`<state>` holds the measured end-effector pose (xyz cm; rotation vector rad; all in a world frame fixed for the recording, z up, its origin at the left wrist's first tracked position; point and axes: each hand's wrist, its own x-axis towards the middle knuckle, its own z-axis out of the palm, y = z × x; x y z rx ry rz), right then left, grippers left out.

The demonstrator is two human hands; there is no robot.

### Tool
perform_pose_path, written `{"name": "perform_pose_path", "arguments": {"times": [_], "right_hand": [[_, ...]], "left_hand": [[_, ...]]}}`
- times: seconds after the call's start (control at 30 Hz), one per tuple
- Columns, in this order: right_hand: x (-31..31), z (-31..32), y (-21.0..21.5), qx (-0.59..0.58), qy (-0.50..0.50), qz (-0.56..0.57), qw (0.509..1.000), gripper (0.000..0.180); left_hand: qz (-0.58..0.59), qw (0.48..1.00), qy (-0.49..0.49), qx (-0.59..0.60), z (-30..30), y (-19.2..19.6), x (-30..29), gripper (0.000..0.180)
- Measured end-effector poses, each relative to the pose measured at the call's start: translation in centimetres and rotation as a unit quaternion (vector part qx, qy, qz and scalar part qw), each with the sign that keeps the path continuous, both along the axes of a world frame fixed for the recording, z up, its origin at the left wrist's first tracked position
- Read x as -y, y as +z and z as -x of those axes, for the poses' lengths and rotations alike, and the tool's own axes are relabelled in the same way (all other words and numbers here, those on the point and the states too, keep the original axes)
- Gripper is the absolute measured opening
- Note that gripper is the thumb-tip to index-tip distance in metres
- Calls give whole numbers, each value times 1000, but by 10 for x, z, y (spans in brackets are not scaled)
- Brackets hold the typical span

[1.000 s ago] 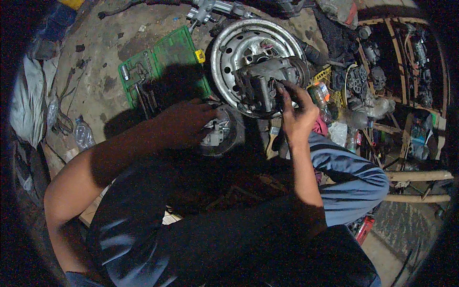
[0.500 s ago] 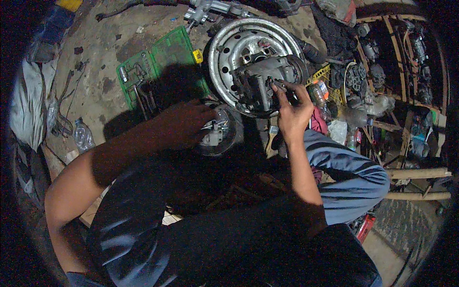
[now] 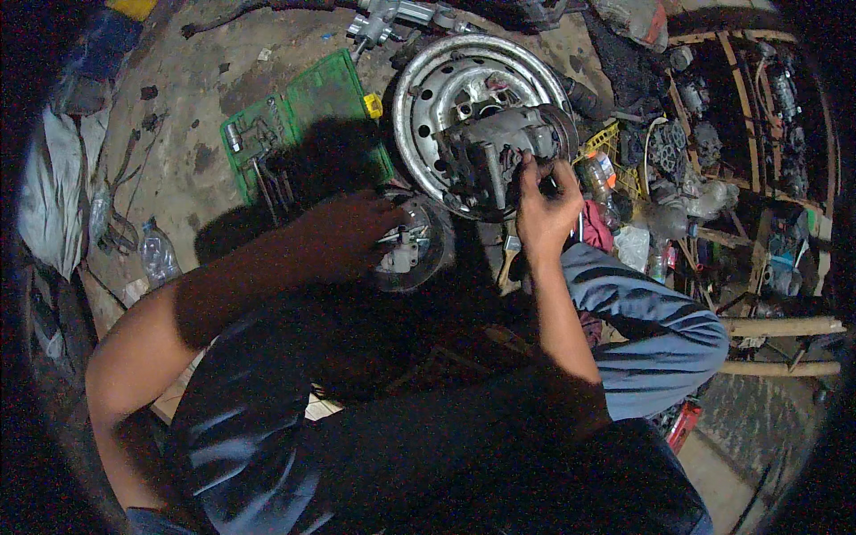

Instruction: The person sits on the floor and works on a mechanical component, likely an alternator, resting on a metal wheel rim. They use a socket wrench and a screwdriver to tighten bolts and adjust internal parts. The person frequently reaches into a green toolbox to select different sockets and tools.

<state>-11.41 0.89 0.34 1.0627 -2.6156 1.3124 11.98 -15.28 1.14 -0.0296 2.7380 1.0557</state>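
Note:
A dark, greasy cast metal assembly (image 3: 490, 156) lies on a silver steel wheel rim (image 3: 415, 143). My right hand (image 3: 548, 201) is beside its near right side, thumb and fingers drawn into a pinch. Whatever is between those fingertips is too small and dark to make out. In deep shadow, my left hand (image 3: 357, 227) reaches over a round metal part (image 3: 406, 254) with a pale bracket in its middle. Its fingers curl at the upper left of that part, partly hidden in the dark. A paintbrush (image 3: 509, 259) is between the round part and my right forearm.
An open green tool case (image 3: 325, 98) with several tools is on the floor to the left, near a clear plastic bottle (image 3: 158, 252). At the right are a yellow crate (image 3: 602, 138), more bottles and a wooden rack (image 3: 744, 98) with metal parts.
My right hand has drawn slightly back towards me from the cast assembly, and its fingers have curled closer together. The left hand stays at the round part. The view has shifted slightly.

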Motion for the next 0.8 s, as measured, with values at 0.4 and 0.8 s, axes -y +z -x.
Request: {"name": "perform_pose_path", "arguments": {"times": [0.4,0.8], "right_hand": [[-72,107,81,10,-175,76,982,41],[-127,111,-49,167,-104,-13,980,32]], "left_hand": [[5,1000,-18,1,15,2,-1,41],[0,992,73,-103,73,60,-47,41]]}}
